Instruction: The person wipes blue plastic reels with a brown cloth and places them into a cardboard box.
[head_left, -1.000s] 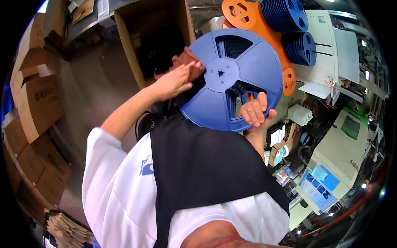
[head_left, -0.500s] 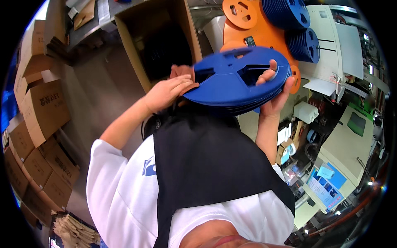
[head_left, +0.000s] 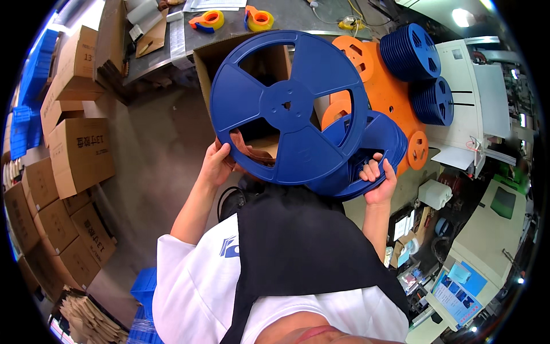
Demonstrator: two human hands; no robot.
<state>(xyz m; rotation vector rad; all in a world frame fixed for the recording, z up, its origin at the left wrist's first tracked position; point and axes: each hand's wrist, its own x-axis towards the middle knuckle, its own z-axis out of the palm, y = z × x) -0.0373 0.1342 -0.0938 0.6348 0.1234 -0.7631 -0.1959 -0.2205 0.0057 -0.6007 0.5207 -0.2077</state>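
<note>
A large blue plastic reel (head_left: 315, 63) is held up with its broad spoked face showing. At its lower left rim my left hand (head_left: 216, 164) is closed, thumb in front. A brown cloth (head_left: 246, 150) shows through the reel's opening beside those fingers. My right hand (head_left: 380, 180) grips a stack of similar blue reels (head_left: 392, 135), its fingers hooked through an opening. This stack is tilted and partly hidden behind the raised reel. Behind the reel stands an open cardboard box (head_left: 204, 74); its contents are mostly covered.
Orange reel-shaped discs (head_left: 418, 150) and an orange panel (head_left: 389, 92) stand at the right, with two blue reel stacks (head_left: 408, 53) on rods. A grey table (head_left: 154, 63) with tape dispensers (head_left: 260, 18) lies beyond. Cardboard cartons (head_left: 83, 155) are piled at the left.
One reel has come apart from the stack and turned up to show its face, held in my left hand. The stack in my right hand has moved slightly lower.
</note>
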